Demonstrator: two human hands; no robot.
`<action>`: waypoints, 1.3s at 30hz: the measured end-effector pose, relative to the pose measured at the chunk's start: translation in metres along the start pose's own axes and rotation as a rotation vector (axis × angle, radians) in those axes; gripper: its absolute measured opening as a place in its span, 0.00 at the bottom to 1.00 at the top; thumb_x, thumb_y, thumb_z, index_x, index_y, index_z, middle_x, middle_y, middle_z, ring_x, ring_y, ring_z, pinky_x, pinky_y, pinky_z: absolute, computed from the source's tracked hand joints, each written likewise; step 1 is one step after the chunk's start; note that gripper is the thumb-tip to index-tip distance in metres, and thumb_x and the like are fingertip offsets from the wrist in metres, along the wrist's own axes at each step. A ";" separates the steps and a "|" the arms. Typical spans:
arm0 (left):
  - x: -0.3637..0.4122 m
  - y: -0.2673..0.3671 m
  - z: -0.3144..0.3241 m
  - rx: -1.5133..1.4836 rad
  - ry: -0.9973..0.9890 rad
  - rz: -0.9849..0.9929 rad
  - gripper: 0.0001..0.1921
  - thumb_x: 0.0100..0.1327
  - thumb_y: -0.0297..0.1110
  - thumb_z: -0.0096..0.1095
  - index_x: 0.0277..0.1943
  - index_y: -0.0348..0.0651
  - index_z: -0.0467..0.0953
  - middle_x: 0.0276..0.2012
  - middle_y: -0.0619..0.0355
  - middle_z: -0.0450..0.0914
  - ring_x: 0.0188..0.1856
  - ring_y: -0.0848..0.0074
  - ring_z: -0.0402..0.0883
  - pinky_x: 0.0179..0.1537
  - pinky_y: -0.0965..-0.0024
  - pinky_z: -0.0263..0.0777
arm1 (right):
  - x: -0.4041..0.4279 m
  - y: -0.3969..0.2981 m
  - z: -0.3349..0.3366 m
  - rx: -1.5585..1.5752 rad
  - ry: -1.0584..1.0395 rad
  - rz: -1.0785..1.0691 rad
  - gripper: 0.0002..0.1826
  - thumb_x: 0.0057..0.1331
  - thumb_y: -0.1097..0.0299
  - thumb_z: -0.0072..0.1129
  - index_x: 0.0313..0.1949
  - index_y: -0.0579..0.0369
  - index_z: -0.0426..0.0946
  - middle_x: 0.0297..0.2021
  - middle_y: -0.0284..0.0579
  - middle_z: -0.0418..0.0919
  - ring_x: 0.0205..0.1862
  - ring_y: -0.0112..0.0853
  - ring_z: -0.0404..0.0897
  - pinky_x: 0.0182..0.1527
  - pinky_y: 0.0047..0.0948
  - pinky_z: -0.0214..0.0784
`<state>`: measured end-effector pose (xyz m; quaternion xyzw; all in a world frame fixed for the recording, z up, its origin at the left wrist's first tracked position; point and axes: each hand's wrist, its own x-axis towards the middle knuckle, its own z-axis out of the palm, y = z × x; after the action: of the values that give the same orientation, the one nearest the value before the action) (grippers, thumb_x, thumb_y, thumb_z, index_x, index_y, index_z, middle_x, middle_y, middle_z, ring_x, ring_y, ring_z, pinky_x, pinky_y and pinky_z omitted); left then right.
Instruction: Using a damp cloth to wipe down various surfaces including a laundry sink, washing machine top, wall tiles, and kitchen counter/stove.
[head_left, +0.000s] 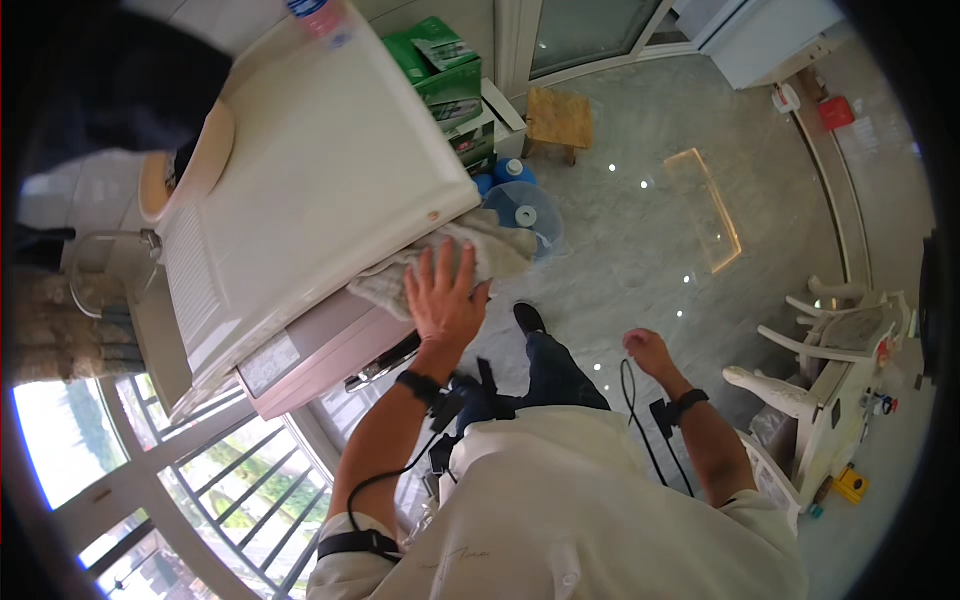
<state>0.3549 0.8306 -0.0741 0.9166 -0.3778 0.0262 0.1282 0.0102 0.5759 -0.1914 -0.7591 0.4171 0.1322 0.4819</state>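
Note:
My left hand (448, 300) lies spread, palm down, on a crumpled grey-beige cloth (499, 244). The cloth drapes along the front edge of a white countertop (337, 142) and hangs partly over it. Below that edge is a pink-fronted appliance (330, 349), only partly seen. My right hand (648, 351) hangs over the grey floor, its fingers curled, with no object visible in them. Straps with small dark devices and cables sit on both wrists.
A tan basin (217, 142) and a faucet (152, 244) are at the left. Green boxes (450, 82), blue jugs (514, 171) and a wooden stool (559, 118) stand beyond the counter. White chairs and a table (832, 420) are at the right; a barred window is at lower left.

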 end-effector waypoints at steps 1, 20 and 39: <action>0.011 0.016 0.007 -0.023 0.018 0.056 0.28 0.60 0.42 0.67 0.63 0.44 0.74 0.66 0.52 0.70 0.68 0.54 0.66 0.67 0.40 0.55 | 0.007 0.000 -0.008 0.021 -0.001 0.009 0.10 0.67 0.65 0.57 0.37 0.58 0.81 0.29 0.38 0.81 0.29 0.24 0.79 0.34 0.26 0.72; 0.025 0.151 0.003 -1.245 -0.762 -0.713 0.26 0.74 0.42 0.55 0.67 0.36 0.62 0.60 0.51 0.75 0.60 0.70 0.74 0.59 0.67 0.69 | 0.037 -0.147 0.016 0.857 0.000 -0.003 0.30 0.73 0.52 0.54 0.64 0.65 0.67 0.58 0.52 0.75 0.58 0.36 0.74 0.60 0.36 0.65; 0.135 -0.053 -0.047 0.103 -0.280 0.318 0.36 0.77 0.56 0.29 0.76 0.35 0.51 0.74 0.31 0.48 0.74 0.40 0.52 0.71 0.42 0.47 | 0.188 -0.224 0.218 0.320 -0.156 -0.432 0.29 0.74 0.49 0.42 0.68 0.50 0.65 0.70 0.51 0.65 0.71 0.48 0.62 0.71 0.46 0.52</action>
<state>0.4905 0.7862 -0.0204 0.8455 -0.5300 -0.0620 0.0218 0.3402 0.7062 -0.2748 -0.7322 0.2229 0.0170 0.6434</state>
